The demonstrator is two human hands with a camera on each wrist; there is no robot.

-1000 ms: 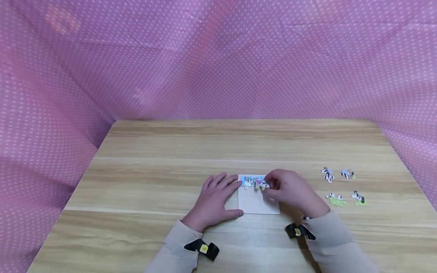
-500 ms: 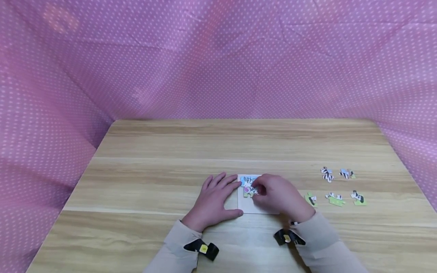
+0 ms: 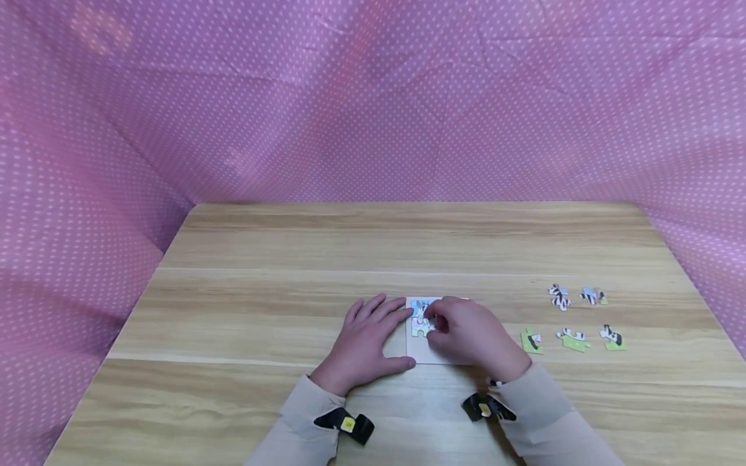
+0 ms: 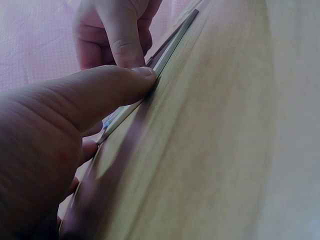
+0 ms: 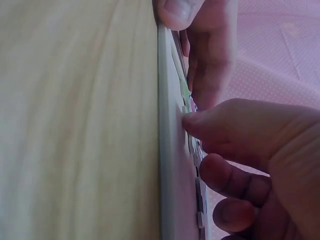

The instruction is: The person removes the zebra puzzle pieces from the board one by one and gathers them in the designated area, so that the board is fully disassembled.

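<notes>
Beige sleeves (image 3: 297, 421) bear black, yellow-marked wristbands (image 3: 363, 430).

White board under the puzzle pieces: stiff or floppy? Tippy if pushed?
The white board is probably stiff: its edge looks straight. Pushed, it would likelier slide than tip, since it lies flat on the table. Tilting might shift the puzzle pieces on it.

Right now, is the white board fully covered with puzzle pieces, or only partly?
Only partly: puzzle pieces lie at the upper left of the white board; its lower left shows bare.
</notes>
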